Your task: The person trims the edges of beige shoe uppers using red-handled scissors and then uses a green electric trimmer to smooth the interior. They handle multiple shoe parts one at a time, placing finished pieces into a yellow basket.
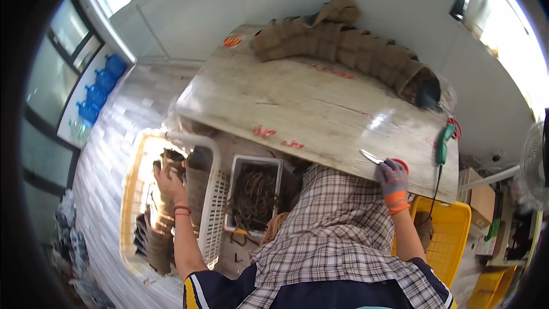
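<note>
My bare left hand reaches into a white plastic basket. Its fingers and thumb close around the end of a stack of brown fabric pieces, which partly hides the fingertips. More brown stacks lie in the same basket. At the table's front edge, my right hand, in a grey and orange glove, grips a pair of scissors. The blades point left over the tabletop, and a red handle loop shows beside the fingers. A long curved row of nested brown fabric pieces rests along the table's far side.
The worn wooden table spans the front. A green corded tool lies at its right edge. A white bin of dark strips sits beside the basket; a yellow crate stands at my right. Blue water bottles line the left wall.
</note>
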